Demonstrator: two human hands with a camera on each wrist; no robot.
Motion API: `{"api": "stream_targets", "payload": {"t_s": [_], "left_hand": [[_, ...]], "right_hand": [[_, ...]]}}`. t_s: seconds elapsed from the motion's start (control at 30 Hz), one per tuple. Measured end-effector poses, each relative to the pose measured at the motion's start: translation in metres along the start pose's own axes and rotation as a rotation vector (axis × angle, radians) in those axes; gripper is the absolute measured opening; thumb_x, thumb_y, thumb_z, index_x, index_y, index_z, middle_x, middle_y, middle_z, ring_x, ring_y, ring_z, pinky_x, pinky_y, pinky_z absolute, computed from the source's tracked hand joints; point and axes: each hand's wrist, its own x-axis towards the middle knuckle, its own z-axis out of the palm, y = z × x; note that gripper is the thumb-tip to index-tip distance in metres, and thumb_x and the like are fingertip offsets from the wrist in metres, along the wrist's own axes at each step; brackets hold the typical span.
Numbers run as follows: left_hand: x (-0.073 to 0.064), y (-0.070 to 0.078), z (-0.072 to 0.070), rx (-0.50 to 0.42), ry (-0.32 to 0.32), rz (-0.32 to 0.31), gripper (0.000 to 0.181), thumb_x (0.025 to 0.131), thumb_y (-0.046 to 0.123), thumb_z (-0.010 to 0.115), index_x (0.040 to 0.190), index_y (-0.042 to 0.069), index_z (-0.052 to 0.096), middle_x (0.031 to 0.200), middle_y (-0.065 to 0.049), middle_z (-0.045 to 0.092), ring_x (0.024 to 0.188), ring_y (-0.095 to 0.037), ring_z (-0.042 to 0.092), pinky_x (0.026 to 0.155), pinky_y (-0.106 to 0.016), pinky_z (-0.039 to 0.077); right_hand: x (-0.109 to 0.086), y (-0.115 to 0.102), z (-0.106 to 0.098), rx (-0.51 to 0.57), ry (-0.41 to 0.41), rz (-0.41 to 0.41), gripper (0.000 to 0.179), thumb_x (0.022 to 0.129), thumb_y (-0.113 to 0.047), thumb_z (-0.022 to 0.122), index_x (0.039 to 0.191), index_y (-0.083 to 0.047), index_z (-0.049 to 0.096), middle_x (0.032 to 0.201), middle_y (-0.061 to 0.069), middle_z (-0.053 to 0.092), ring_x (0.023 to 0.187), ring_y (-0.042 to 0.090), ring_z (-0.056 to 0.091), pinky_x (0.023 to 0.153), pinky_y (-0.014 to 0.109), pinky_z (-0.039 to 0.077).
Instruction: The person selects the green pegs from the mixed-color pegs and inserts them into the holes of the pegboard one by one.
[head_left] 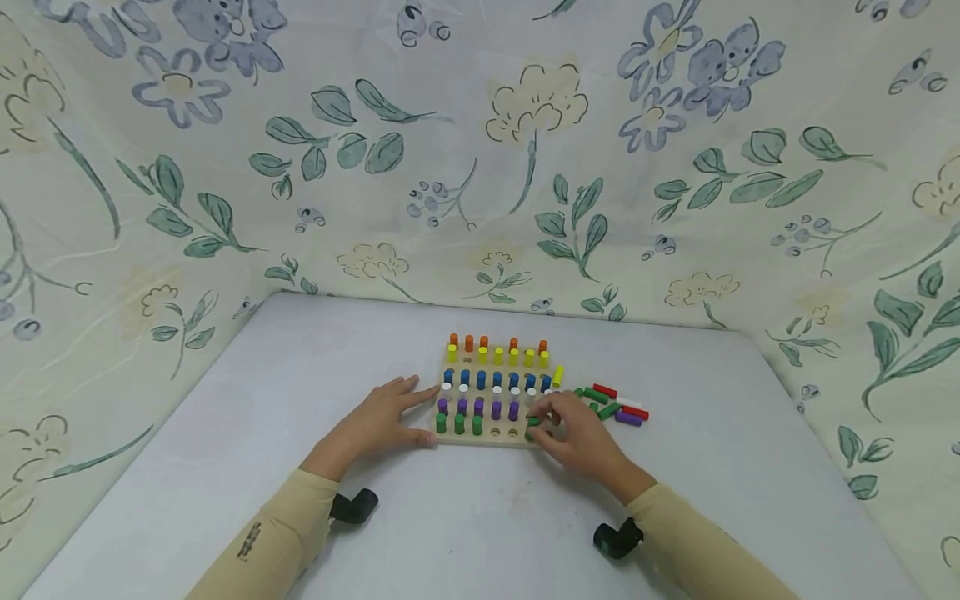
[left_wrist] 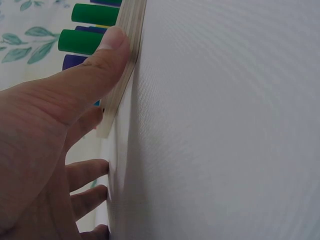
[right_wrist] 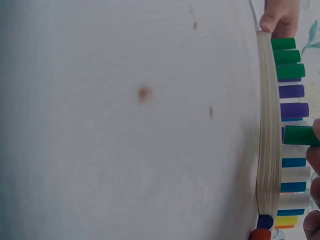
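A wooden pegboard (head_left: 480, 442) lies on the white table, with rows of orange, yellow, blue, white, purple and green pegs standing in it. My right hand (head_left: 581, 437) pinches a green peg (right_wrist: 299, 135) upright over the front row, between thumb and fingers. Its lower end is close to the board, right of two bare holes (head_left: 504, 432). Three green pegs (head_left: 459, 424) stand at the left end of that row. My left hand (head_left: 375, 421) is spread at the board's left side. Its thumb (left_wrist: 114, 42) rests against the board's edge at the near corner.
Right of the board lie several loose pegs: a yellow one (head_left: 558, 377), red ones (head_left: 634, 412), green ones (head_left: 596, 396), a white one (head_left: 628, 402) and a purple one (head_left: 628, 419). A floral cloth (head_left: 450, 208) hangs behind the table. Black wrist devices (head_left: 618, 540) sit near both sleeves.
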Motion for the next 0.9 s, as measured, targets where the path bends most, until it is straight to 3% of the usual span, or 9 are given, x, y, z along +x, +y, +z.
{"api": "stream_targets", "payload": {"t_s": [0.47, 0.9], "left_hand": [[0.001, 0.0, 0.0, 0.0, 0.002, 0.004, 0.09, 0.08, 0.06, 0.079, 0.155, 0.022, 0.046, 0.164, -0.022, 0.029, 0.151, -0.048, 0.018, 0.117, -0.069, 0.022], [0.002, 0.001, 0.001, 0.009, -0.002, 0.007, 0.09, 0.08, 0.059, 0.078, 0.155, 0.022, 0.045, 0.163, -0.022, 0.029, 0.151, -0.048, 0.018, 0.117, -0.069, 0.022]], "right_hand": [[0.008, -0.007, 0.005, -0.003, -0.037, -0.012, 0.019, 0.092, -0.019, 0.078, 0.105, -0.022, 0.064, 0.098, -0.013, 0.059, 0.087, 0.008, 0.051, 0.072, 0.024, 0.051], [0.014, -0.01, 0.011, 0.021, -0.009, -0.08, 0.021, 0.091, -0.018, 0.079, 0.107, -0.02, 0.067, 0.1, -0.011, 0.063, 0.089, 0.009, 0.053, 0.075, 0.025, 0.053]]}}
